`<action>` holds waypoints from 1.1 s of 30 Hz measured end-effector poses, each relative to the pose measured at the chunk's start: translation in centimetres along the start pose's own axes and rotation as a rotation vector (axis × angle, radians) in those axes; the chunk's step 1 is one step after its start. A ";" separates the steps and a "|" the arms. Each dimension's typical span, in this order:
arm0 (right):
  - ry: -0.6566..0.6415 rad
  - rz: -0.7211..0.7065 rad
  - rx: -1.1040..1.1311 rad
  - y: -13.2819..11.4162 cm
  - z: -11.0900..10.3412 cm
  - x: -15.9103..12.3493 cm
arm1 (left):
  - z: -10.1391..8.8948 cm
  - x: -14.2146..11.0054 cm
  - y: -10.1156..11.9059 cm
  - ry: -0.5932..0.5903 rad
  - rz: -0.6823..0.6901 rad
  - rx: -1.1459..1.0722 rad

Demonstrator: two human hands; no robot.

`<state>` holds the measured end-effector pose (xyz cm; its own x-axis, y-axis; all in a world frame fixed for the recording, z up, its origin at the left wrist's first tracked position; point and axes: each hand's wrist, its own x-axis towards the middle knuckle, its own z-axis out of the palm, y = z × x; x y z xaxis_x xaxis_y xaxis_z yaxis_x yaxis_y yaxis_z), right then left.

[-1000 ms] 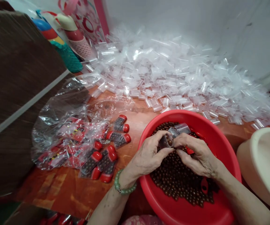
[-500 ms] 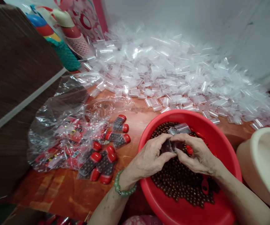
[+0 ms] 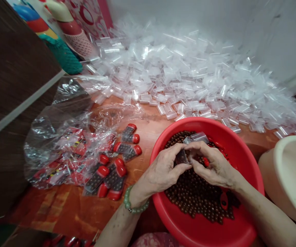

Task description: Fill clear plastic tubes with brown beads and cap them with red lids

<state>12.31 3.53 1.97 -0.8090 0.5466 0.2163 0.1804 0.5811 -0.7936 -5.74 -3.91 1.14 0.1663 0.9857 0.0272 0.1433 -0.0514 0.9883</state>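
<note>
Over a red basin (image 3: 206, 233), my left hand (image 3: 163, 168) pinches a small clear plastic case (image 3: 181, 157) between thumb and fingers; dark balls show inside. My right hand (image 3: 211, 164) is curled at the case's right end, its thumb and forefinger tips against the edge. Below both hands lies a heap of shiny brown balls (image 3: 201, 202). Behind my fingers another clear case (image 3: 200, 136) rests on the balls. A red plastic piece (image 3: 224, 200) lies among them near my right wrist, and a small red part (image 3: 205, 162) shows beneath my right fingers.
Left of the basin lie several filled cases with red caps (image 3: 103, 171), beside a clear bag (image 3: 42, 154) of red printed pieces. A large pile of clear cases (image 3: 176, 72) spreads along the wall. A cream tub (image 3: 271, 164) stands right; bottles (image 3: 72, 31) stand back left.
The view has shifted slightly. Both hands stay at the same case; the right thumb and forefinger have moved only a little at its end.
</note>
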 end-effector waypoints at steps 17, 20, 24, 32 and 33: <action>-0.099 0.045 0.071 -1.8 -1.9 0.5 | 0.1 0.2 -0.6 0.021 -0.060 -0.066; -0.062 0.146 0.035 -0.9 -3.5 0.0 | 0.1 0.2 -0.7 0.057 -0.065 -0.097; -0.225 0.319 -0.307 1.2 -5.3 -1.7 | -0.1 0.3 -0.3 0.045 -0.109 -0.105; -0.537 0.317 -0.845 2.9 -3.6 -4.5 | -0.1 0.2 -0.1 0.018 -0.134 -0.113; -0.527 0.311 -0.860 3.0 -3.6 -4.7 | -0.1 0.2 -0.2 0.015 -0.138 -0.107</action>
<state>18.63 4.87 0.61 -0.7627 0.5337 -0.3653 0.5904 0.8051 -0.0564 -5.83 -3.66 0.94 0.1374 0.9846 -0.1080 0.0590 0.1007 0.9932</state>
